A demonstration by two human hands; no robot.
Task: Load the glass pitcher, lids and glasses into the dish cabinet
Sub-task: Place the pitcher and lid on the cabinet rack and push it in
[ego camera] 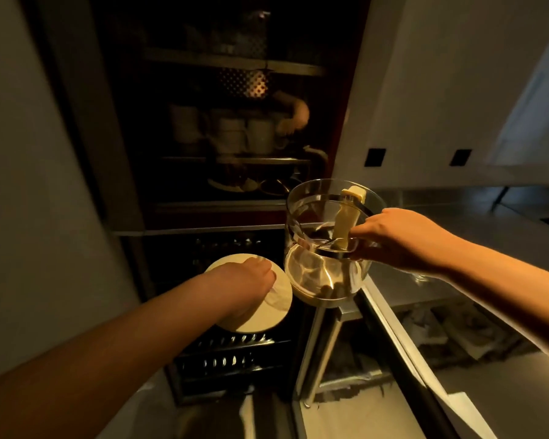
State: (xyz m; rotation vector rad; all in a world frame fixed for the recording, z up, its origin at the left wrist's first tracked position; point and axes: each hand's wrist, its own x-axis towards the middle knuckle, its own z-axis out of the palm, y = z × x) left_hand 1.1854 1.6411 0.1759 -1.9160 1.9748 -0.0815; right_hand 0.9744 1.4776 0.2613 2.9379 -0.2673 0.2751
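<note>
Your right hand (403, 239) holds the clear round glass pitcher (327, 245) by its pale yellow handle (346, 223), fingers curled round it. The pitcher is up in the air, just in front of the open dark dish cabinet (235, 172). Your left hand (251, 280) grips a flat, round, cream lid (260, 312) lower down, over the black rack (229, 359).

Keep the pitcher straight up so it does not tip. I think you should pick a bare spot on a shelf first. White mugs (235, 131) crowd the middle shelf, so go in slowly and do not bump them. Set the bottom down flat, then let go.
</note>
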